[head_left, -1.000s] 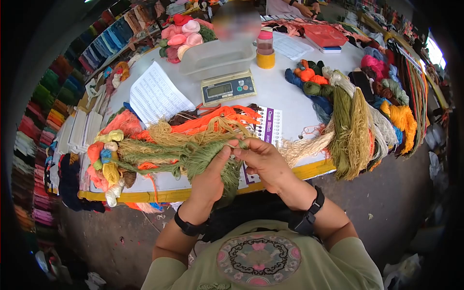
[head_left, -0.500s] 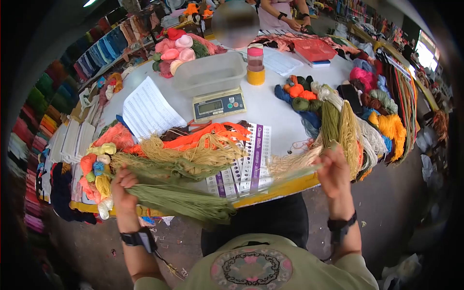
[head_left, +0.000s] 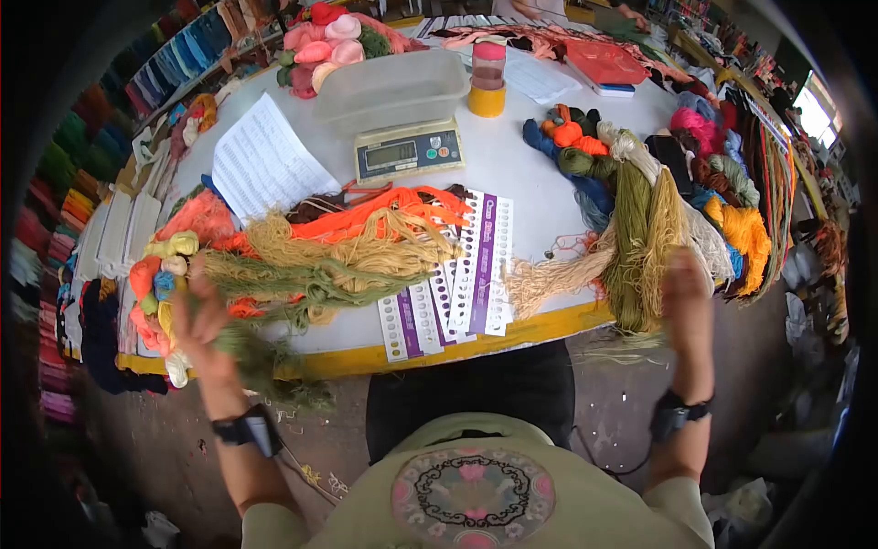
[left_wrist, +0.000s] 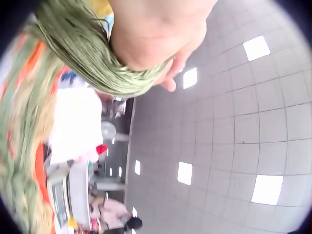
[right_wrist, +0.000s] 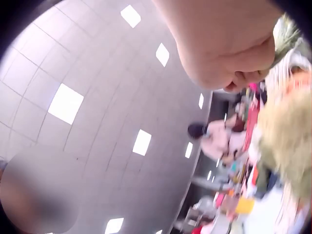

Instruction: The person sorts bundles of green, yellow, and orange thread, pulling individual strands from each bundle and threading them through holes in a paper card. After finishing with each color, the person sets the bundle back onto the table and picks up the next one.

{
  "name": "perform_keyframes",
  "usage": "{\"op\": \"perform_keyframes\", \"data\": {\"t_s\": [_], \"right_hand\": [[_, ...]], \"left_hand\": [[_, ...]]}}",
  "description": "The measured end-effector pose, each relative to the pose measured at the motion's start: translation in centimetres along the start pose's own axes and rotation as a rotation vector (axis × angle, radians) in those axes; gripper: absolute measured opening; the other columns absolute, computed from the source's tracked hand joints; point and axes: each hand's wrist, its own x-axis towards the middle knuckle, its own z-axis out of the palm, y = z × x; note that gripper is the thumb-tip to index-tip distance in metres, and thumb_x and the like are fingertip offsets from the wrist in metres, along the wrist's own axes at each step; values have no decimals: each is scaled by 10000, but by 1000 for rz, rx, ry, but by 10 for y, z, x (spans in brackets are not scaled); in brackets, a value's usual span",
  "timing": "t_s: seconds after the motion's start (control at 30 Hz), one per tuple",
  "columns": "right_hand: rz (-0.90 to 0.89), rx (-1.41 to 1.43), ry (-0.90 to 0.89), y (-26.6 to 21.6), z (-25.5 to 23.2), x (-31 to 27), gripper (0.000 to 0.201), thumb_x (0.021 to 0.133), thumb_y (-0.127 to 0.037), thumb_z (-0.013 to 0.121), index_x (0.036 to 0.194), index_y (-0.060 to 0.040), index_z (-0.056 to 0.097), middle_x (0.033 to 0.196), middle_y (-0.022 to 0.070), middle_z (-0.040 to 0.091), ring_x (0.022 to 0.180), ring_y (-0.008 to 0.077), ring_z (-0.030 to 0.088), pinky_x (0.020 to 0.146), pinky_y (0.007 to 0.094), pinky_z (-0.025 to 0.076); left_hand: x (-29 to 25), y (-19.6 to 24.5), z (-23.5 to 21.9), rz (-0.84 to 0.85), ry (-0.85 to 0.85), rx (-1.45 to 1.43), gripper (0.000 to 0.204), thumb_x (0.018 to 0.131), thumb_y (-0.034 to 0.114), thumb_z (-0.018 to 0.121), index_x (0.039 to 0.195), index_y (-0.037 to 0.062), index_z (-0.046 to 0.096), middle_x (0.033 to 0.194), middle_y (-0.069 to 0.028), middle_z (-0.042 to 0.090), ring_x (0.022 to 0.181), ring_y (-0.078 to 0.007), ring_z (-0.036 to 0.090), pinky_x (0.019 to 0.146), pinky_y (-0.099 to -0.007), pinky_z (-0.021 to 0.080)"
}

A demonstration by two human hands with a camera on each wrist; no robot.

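**Skein slung on the left hand, well apart from the right**

The green skein (head_left: pixel 270 366) hangs from the left hand (head_left: pixel 206 329) at the table's front-left. In the left wrist view its strands come in at a slant, bend round the base of the thumb and pass out of sight at the fingers. In the head view the long axis runs down and to the right from that hand, across the yellow edge (head_left: pixel 549 330), the tail dangling in front of it.

The left fingers look loosely spread; blur hides how firmly the yarn is kept there.

The right hand (head_left: pixel 688 311) is well apart, beside the tan hank (head_left: pixel 668 224) and olive hank (head_left: pixel 631 229). Its fingers are curled in, and they seem to hold the thin green strands (head_left: pixel 622 349) trailing beside them, though the contact itself is blurred.

I judge the left hand to be the one that governs the skein: the main body lies just below its fingers, while from the right hand it is leftward, beyond the cards (head_left: pixel 480 265).
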Motion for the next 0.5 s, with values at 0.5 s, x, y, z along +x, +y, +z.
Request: {"op": "perform_keyframes", "data": {"t_s": [0.5], "right_hand": [[-297,58,-845,-54,231,0,139,922,-230,534,944,-106,593,750,173,617,703,369,604,640,427,476]], "left_hand": [[60,-258,-1,-622,104,1593,258,872,285,636,903,29,623,714,-50,591,561,-107,566,515,-254,448]]}}
